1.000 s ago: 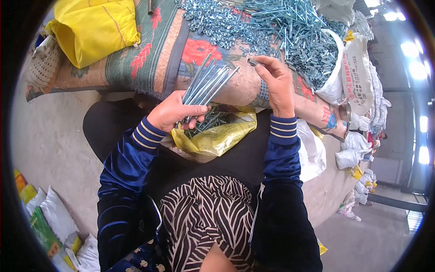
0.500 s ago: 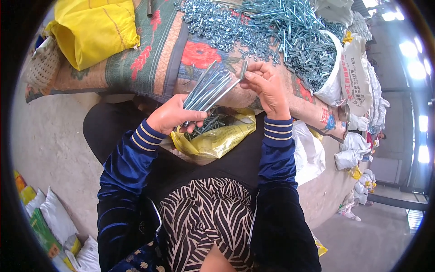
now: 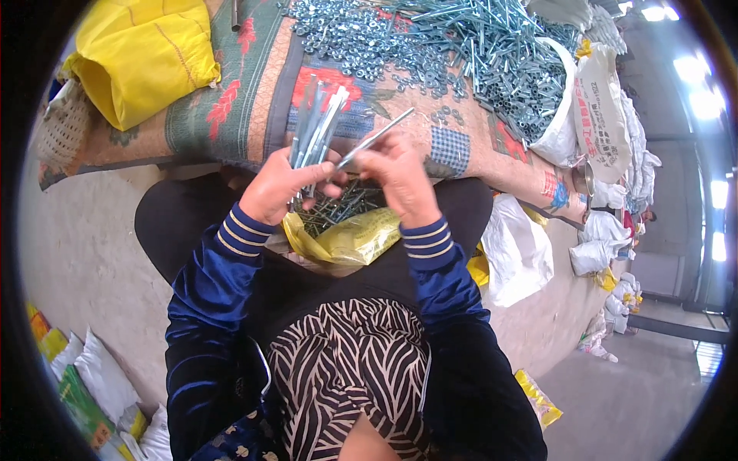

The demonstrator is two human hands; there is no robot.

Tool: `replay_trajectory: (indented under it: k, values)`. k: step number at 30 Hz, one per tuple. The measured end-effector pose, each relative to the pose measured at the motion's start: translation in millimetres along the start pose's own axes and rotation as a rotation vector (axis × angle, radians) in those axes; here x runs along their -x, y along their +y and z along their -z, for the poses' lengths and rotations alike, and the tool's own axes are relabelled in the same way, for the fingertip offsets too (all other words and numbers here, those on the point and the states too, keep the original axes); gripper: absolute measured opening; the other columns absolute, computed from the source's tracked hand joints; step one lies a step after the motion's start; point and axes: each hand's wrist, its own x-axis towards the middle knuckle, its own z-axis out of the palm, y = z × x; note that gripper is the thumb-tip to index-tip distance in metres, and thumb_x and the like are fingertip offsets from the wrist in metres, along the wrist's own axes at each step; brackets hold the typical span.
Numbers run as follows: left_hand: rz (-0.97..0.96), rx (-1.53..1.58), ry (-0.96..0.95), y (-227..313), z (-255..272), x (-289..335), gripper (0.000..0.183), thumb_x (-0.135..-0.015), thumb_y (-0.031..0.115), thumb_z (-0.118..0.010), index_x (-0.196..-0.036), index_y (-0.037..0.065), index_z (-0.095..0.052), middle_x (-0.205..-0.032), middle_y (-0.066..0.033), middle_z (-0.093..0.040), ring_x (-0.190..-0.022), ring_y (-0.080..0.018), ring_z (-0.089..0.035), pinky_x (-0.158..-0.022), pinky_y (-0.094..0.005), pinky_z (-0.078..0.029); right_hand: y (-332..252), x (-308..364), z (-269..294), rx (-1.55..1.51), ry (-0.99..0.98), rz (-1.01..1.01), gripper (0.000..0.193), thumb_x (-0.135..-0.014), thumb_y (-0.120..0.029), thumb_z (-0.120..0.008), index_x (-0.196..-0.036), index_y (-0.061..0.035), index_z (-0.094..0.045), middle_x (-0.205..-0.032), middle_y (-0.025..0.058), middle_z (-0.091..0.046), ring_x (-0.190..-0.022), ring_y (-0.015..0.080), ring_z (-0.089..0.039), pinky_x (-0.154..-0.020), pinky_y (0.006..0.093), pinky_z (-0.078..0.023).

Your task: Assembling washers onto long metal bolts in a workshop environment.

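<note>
A bundle of long thin metal rods (image 3: 314, 138) stands nearly upright in my left hand (image 3: 270, 188), whose fingers are wrapped round its lower part. Close beside it, my right hand (image 3: 401, 178) pinches a single metal rod (image 3: 388, 129), tilted up to the right. The lower end of that rod is near my left fingertips; whether they touch it I cannot tell. Under both hands an opened yellow plastic bag (image 3: 357, 240) rests at my lap, with many dark metal rods (image 3: 334, 213) inside. The right hand is slightly blurred.
Ahead, a patterned cloth-covered surface (image 3: 223, 142) carries a spread of small nuts (image 3: 346, 42) and a heap of metal rods and sleeves (image 3: 515, 77). A yellow sack (image 3: 146, 58) lies far left. White sacks (image 3: 519, 250) stand to the right, and more bags (image 3: 100, 373) lie lower left.
My right hand has come down and left, turning the rod it holds beside the bundle. A short sleeve earlier at its fingertips no longer shows. The left-hand bundle has tipped more upright.
</note>
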Motion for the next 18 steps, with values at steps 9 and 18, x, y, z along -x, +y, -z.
replay_trajectory:
  k: [9, 18]
  values:
    - [-0.049, 0.236, 0.043, -4.6, 4.2, -0.1, 0.024, -0.087, 0.014, -0.063, -0.106, 0.002, -0.056, -0.081, -0.0050, -0.060, -0.061, -0.0085, -0.055, -0.043, -0.0193, -0.037, -42.9, -17.1, 52.0, 0.496, 0.141, 0.168, 0.026, -0.085, -0.010, -0.063, -0.108, -0.0006, -0.064, -0.086, 0.0019, -0.064, -0.067, 0.0076, -0.058, -0.062, 0.0205, -0.048]
    - [-0.113, 0.376, 0.055, -2.9, 2.4, -1.5, 0.024, -0.089, 0.014, -0.060, -0.111, 0.007, -0.052, -0.085, -0.0059, -0.057, -0.059, -0.0074, -0.051, -0.043, -0.0181, -0.035, -38.4, -56.9, 125.7, 1.470, 0.345, 0.666, 0.019, -0.073, -0.010, -0.067, -0.091, -0.0071, -0.070, -0.083, 0.0151, -0.065, -0.074, 0.0300, -0.061, -0.072, 0.0372, -0.049]
